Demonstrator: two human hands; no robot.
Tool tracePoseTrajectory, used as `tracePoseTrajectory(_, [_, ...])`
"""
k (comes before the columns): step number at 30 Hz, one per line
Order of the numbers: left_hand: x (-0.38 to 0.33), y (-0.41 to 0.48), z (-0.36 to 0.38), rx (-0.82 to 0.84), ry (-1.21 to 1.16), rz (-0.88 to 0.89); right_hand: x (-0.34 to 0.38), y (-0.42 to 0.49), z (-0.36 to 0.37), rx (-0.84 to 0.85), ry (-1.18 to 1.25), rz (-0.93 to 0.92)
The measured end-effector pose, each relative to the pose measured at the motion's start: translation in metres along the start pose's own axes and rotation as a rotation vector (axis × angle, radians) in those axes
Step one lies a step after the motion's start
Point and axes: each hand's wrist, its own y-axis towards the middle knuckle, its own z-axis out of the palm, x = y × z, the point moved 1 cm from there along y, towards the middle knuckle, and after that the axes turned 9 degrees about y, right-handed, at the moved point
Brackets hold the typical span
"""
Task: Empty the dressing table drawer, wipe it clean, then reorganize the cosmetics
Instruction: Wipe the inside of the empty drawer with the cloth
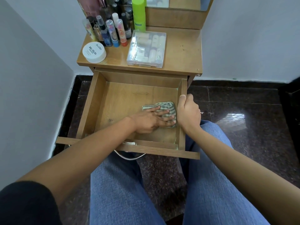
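Your left hand presses the striped cloth flat-fingered on the drawer floor, right hand fingers clamped on its right wall.

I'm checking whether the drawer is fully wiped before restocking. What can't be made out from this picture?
All in the head view:
- Floor of the drawer beneath the left hand and the cloth: covered by them.
- Drawer's right wall where the right hand grips it: hidden by that hand.
- Contents of the clear box: blurred by lid glare.
- Back-row bottles: cut off by the top edge, labels too small.
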Motion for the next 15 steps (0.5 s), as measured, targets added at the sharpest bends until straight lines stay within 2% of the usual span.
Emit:
tracePoseTrajectory(10, [-0.010, -0.003, 0.002, 0.186, -0.049, 0.311, 0.004, 0.000, -0.003, 0.004, -0.021, 0.002])
tracePoseTrajectory(15, [-0.008, -0.001, 0.000, 0.185, -0.031, 0.342, 0.004, -0.001, -0.002, 0.008, -0.022, 0.003])
